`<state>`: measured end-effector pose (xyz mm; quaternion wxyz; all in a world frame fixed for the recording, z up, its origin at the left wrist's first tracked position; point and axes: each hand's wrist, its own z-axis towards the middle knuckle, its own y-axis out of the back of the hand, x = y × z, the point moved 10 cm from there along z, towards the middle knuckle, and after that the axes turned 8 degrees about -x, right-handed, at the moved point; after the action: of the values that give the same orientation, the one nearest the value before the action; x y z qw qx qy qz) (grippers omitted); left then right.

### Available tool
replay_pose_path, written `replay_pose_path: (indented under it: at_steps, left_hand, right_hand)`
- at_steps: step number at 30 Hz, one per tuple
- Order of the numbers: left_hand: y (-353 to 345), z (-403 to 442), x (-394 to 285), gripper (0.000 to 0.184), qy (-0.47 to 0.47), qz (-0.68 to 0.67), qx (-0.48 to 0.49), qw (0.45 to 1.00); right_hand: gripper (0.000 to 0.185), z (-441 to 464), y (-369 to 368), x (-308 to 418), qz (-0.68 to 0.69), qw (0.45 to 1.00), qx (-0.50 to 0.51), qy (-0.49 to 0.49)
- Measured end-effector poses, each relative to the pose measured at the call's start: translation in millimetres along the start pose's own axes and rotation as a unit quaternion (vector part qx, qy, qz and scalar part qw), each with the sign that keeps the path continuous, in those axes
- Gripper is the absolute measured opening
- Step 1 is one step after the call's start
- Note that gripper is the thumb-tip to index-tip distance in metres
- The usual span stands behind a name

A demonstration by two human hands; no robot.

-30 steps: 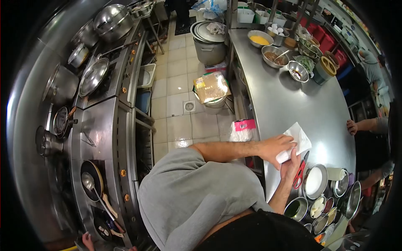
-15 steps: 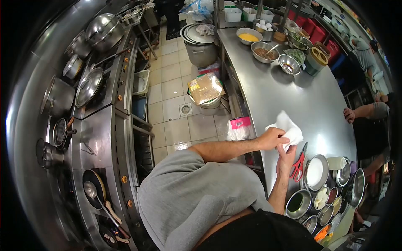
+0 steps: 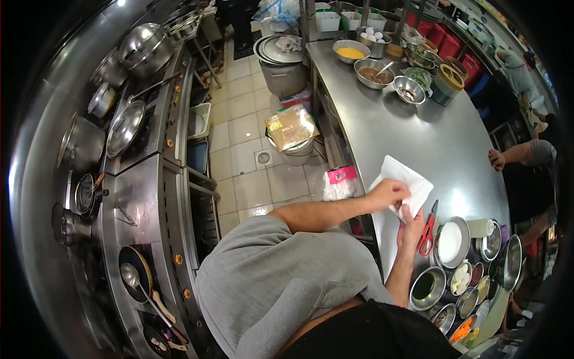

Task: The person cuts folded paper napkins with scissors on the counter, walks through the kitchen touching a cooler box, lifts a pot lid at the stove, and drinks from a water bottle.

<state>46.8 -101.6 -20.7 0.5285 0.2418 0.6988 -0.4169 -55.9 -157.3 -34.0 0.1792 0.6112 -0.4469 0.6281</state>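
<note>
A white sheet (image 3: 412, 179), which looks like a paper towel or thin cloth, is spread out flat above the steel table's near edge. My left hand (image 3: 388, 195) lies over its lower left part with the fingers curled in a pinch on it. My right hand (image 3: 411, 230) grips the sheet's lower edge, thumb on top and fingers behind it. Close beside my right hand, red-handled scissors (image 3: 426, 236) lie on the table, blades pointing away.
A steel worktable (image 3: 412, 137) carries a bowl of yellow liquid (image 3: 351, 52), a bowl of brown sauce (image 3: 375, 75) and several ingredient bowls near a white-filled bowl (image 3: 452, 242). Another person's hand (image 3: 496, 160) rests on the far edge. Opposite stands a stove with a ladle (image 3: 130, 275).
The white sheet, bunched up before, is now opened out flatter and wider. My left hand has shifted slightly over it; my right hand keeps hold of its edge.
</note>
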Motion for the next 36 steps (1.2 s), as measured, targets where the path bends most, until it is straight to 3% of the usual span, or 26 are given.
replay_pose_path:
  at_steps: [1,2,5,6,7,8,10,11,12,13,14,15,17,18,19,20,22,23,24,26,28,29,31,32,34,36]
  left_hand:
    - [6,4,16,0.014,0.065,-0.183,-0.032,0.981]
    - [15,10,22,0.011,0.057,-0.214,-0.065,0.973]
    - [11,4,14,0.014,0.001,-0.047,-0.058,0.997]
    - [3,8,10,0.020,-0.074,0.066,-0.034,0.994]
    - [-5,-5,-4,0.030,-0.039,0.132,-0.035,0.990]
    - [-7,-6,-4,0.036,-0.077,0.094,-0.053,0.991]
    - [3,2,10,0.025,-0.045,0.229,-0.047,0.971]
    - [6,2,14,0.018,-0.024,0.076,-0.060,0.995]
    - [4,-1,9,0.016,0.016,-0.088,-0.073,0.993]
    - [7,1,13,0.017,0.063,-0.166,-0.061,0.982]
    - [9,2,18,0.017,0.110,-0.241,-0.052,0.963]
    - [7,1,21,0.017,0.113,-0.239,-0.049,0.963]
    - [3,0,27,0.019,0.093,-0.108,-0.032,0.989]
    - [0,-2,28,0.019,0.097,-0.107,-0.030,0.989]
    - [-9,-4,26,0.021,0.076,0.012,0.010,0.997]
    - [-18,-5,26,0.022,0.051,0.131,0.051,0.989]
    - [-14,-2,30,0.021,0.065,0.109,0.021,0.992]
    - [-7,1,29,0.019,0.083,-0.031,-0.025,0.996]
    - [0,3,28,0.018,0.099,-0.169,-0.070,0.978]
    - [0,1,30,0.016,0.111,-0.188,-0.080,0.973]
    - [-10,1,20,0.019,0.019,-0.048,-0.017,0.999]
    - [-10,3,22,0.019,0.019,-0.048,-0.013,0.999]
    - [-31,-6,13,0.021,-0.035,0.215,0.080,0.973]
    - [-31,-4,18,0.021,-0.039,0.215,0.089,0.972]
    - [-9,7,37,0.022,0.074,-0.082,-0.025,0.994]
    - [-11,6,31,0.025,0.094,-0.178,-0.014,0.979]
  right_hand:
    - [0.031,2,9,-5,0.058,0.996,-0.043,-0.058]
    - [0.030,1,14,-7,0.085,0.992,-0.061,-0.076]
    - [0.032,-2,9,-6,0.068,0.995,-0.061,-0.050]
    - [0.031,0,11,-9,0.025,0.998,-0.059,-0.025]
    - [0.031,-3,4,3,-0.030,0.998,-0.060,0.008]
    - [0.028,2,12,-1,-0.094,0.992,-0.076,0.039]
    - [0.029,0,11,-6,-0.072,0.995,-0.066,0.029]
    - [0.029,-2,18,-2,-0.071,0.993,-0.086,0.029]
    - [0.032,-3,21,-7,0.055,0.993,-0.096,-0.029]
    - [0.034,-5,19,-11,0.182,0.975,-0.099,-0.084]
    - [0.034,-8,22,-6,0.185,0.974,-0.104,-0.083]
    - [0.035,-10,21,-3,0.194,0.971,-0.098,-0.097]
    - [0.036,-10,18,-2,0.204,0.968,-0.093,-0.109]
    - [0.035,-11,13,8,0.098,0.991,-0.082,-0.045]
    - [0.034,-14,9,16,-0.011,0.997,-0.069,0.017]
    - [0.034,-13,14,12,-0.009,0.997,-0.075,0.016]
    - [0.035,-7,19,7,-0.022,0.996,-0.088,-0.001]
    - [0.035,-9,27,0,0.086,0.990,-0.092,-0.066]
    - [0.035,-10,32,1,0.087,0.990,-0.094,-0.064]
    - [0.032,-10,42,-4,0.164,0.974,-0.126,-0.089]
    - [0.032,-10,38,-6,0.163,0.974,-0.122,-0.099]
    - [0.032,-9,31,3,0.065,0.992,-0.098,-0.034]
    - [0.031,-16,15,23,-0.126,0.986,-0.077,0.076]
    - [0.031,-17,18,26,-0.126,0.985,-0.084,0.082]
    - [0.029,-14,31,0,0.111,0.985,-0.105,-0.074]
    - [0.029,-12,45,-14,0.171,0.972,-0.130,-0.092]
